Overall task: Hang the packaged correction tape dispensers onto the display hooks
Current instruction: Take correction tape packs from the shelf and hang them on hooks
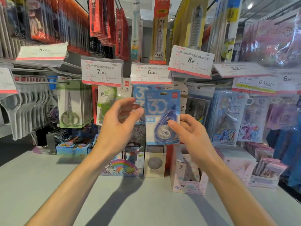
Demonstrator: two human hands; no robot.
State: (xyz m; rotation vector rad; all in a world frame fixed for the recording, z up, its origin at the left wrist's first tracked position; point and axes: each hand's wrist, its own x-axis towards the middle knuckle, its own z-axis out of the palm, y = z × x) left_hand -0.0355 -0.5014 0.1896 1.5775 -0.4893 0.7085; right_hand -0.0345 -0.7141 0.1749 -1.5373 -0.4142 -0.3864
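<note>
A blue packaged correction tape dispenser (pixel 160 115) with a big "30" on its card is held upright in front of the display. My right hand (pixel 189 132) pinches its lower right edge, thumb on the front. My left hand (pixel 119 123) hovers at the pack's left side, fingers loosely curled, its fingertips near the card edge; whether they touch it is unclear. Just behind hangs a matching blue pack (pixel 138 95) below the 6.00 price tag (pixel 150 73). The hook itself is hidden behind the tag. A green correction tape pack (pixel 106 103) hangs to the left.
Scissors packs (pixel 70 105) hang at the left, sticker packs (pixel 226 116) at the right. Price tags 7.90 (pixel 101 71) and 8.00 (pixel 191 61) jut out at head height. Boxes of cards and stickers (pixel 187 173) stand on the grey shelf (pixel 48 185) below.
</note>
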